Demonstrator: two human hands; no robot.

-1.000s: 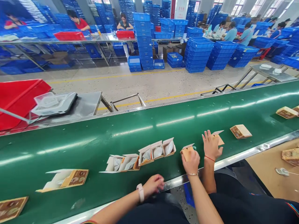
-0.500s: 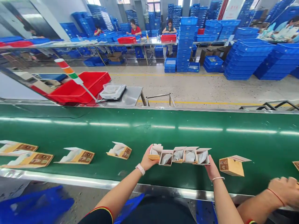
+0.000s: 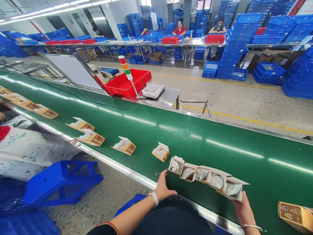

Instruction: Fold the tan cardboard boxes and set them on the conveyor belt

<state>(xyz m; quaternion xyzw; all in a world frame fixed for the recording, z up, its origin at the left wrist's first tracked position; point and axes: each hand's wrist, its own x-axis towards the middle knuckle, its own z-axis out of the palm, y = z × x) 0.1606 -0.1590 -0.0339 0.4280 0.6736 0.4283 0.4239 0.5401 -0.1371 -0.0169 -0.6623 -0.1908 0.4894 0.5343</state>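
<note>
Head view: the left hand [image 3: 164, 189] is open, thumb spread wide, its fingertips beside the near left corner of a row of five open boxes [image 3: 207, 178] on the green belt [image 3: 151, 127]. The row stretches between the hands, and the right hand [image 3: 245, 211] touches its right end, finger spread unclear.

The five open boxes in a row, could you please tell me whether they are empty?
No, a pale pouch-like item shows inside each of the five open boxes.
</note>
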